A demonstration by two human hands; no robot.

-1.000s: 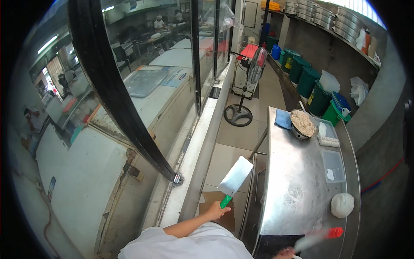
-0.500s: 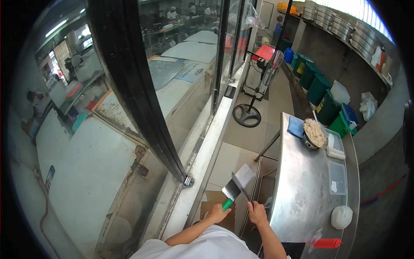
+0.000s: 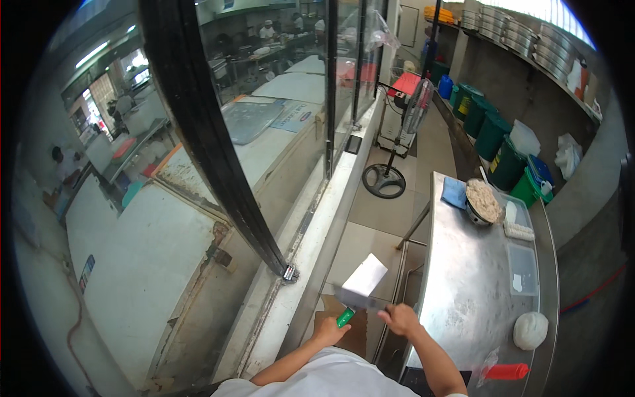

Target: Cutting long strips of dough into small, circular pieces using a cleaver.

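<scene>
My left hand [image 3: 329, 331] is closed around the green handle of a cleaver [image 3: 366, 274], whose broad bright blade points up and away from me. My right hand [image 3: 401, 319] grips a second knife [image 3: 360, 299]. Its grey blade lies crosswise over the lower part of the cleaver's blade, near the handle. Motion blurs that second blade, so its exact shape and whether the two blades touch are unclear. Both hands are held in front of my body, left of the steel table [image 3: 456, 291].
On the table stand a bowl of pale dough-like mixture [image 3: 484, 202], a blue cloth [image 3: 454, 192], a clear plastic container [image 3: 522, 268], a white wrapped ball [image 3: 530, 331] and a red bottle [image 3: 507, 372]. A window ledge [image 3: 317, 225] runs along my left. Ahead stands a fan [image 3: 385, 180].
The right-hand knife has swung from pointing forward to lying leftward across the cleaver, nearer its handle. My right hand has moved slightly right and turned. The left still holds the cleaver.
</scene>
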